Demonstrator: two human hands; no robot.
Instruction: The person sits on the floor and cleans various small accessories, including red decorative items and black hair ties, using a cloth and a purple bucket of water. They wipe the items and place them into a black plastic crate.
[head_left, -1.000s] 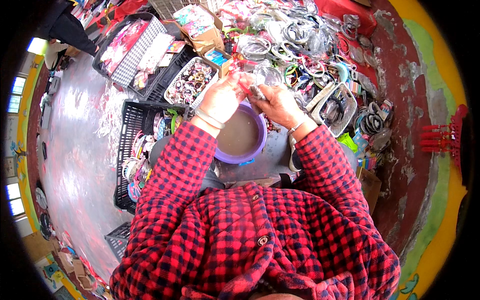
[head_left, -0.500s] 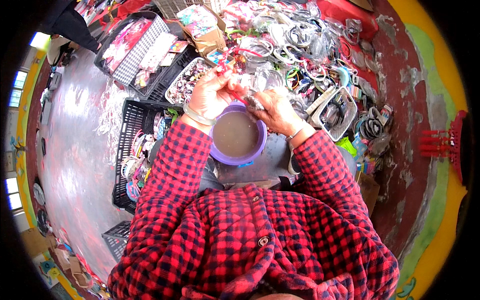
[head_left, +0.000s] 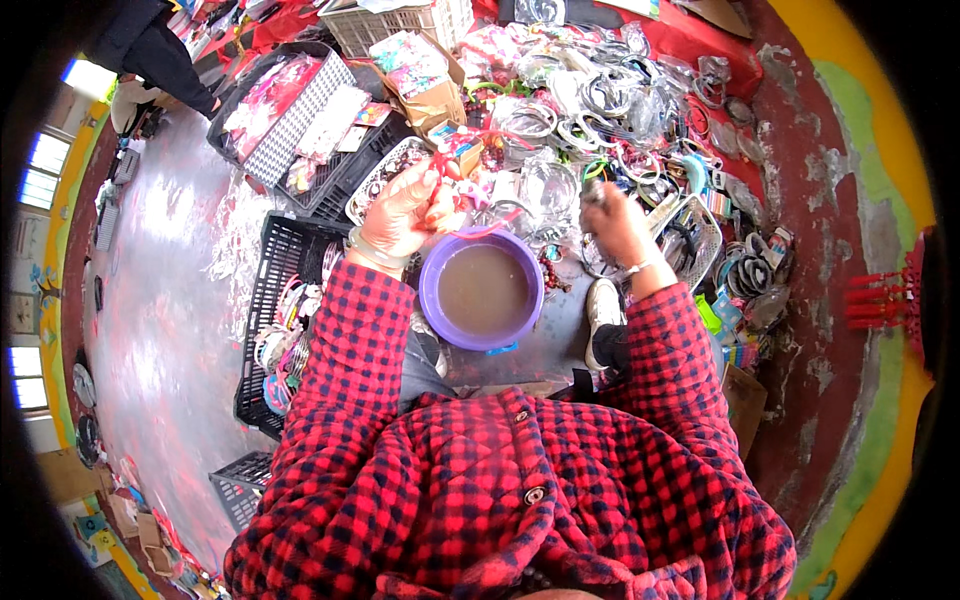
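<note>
My left hand [head_left: 405, 210] is closed around a thin red headband [head_left: 487, 232], held above the left edge of a purple basin [head_left: 430, 300]. One red end stretches right over the basin's far rim, and more red shows above my fingers; the fingers hide part of it. My right hand [head_left: 622, 228], well apart to the right, is closed on a small grey rag [head_left: 596, 192], smeared by motion. Murky brown water [head_left: 485, 285] stands in the basin.
Bagged headbands and hoops [head_left: 605, 95] lie heaped ahead on red cloth. A black crate [head_left: 250, 330] of hair hoops stands left, a white basket [head_left: 708, 235] right. Beyond the crate are a lidded bin [head_left: 300, 135] and a cardboard box [head_left: 435, 95]. Another person's dark-clad leg [head_left: 165, 65] shows far left.
My hands were close together over the basin's far rim, both at the red headband. Now my right hand has swung away to the right with the rag; my left keeps the headband.
</note>
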